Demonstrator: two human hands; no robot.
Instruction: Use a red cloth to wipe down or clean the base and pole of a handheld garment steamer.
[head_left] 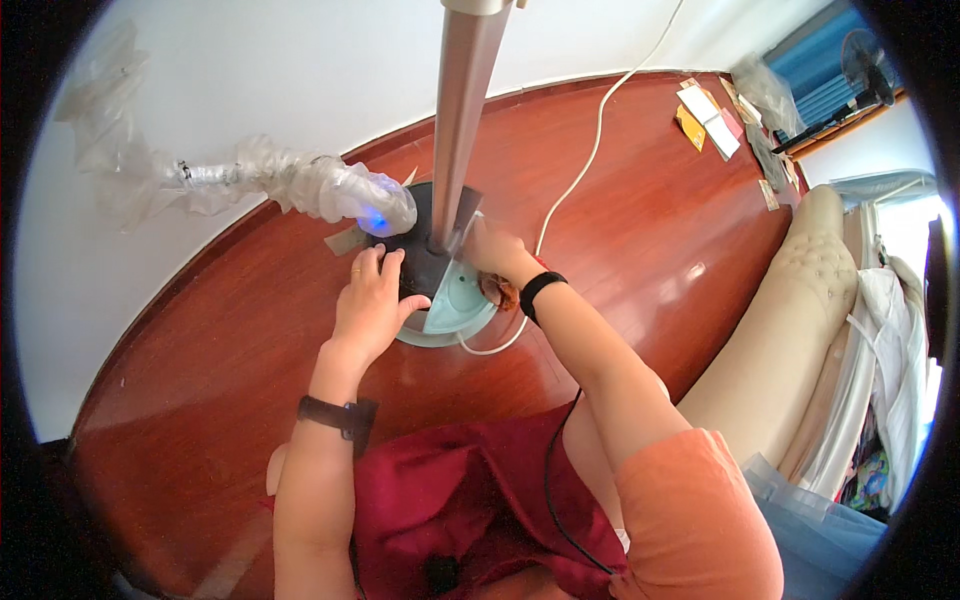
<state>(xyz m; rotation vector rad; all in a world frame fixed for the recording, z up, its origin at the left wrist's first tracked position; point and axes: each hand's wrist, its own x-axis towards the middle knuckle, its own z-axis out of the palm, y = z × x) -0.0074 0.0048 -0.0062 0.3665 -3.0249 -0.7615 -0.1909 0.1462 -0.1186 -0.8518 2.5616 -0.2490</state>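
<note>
In front of me a brownish metal pole [467,110] stands on a round pale-green base [462,300], partly covered by a dark housing [412,262]. My left hand [370,300] touches the left and near side of this housing, fingers bent and apart, thumb spread toward its front edge. At the right of the pole's foot is my right hand [498,248], smeared by motion; its fingers are hidden. A pale, see-through edge [472,228] shows beside it. Under that wrist sits a reddish-brown, shiny thing [498,291], too unclear to name.
A tube wrapped in clear plastic [290,182], lit blue at its end, reaches in from the left wall. A white cord [598,130] crosses the red-brown wooden floor [640,250]. Papers [710,122] lie far right, beside a beige padded bed edge [780,310] and a black fan [868,70].
</note>
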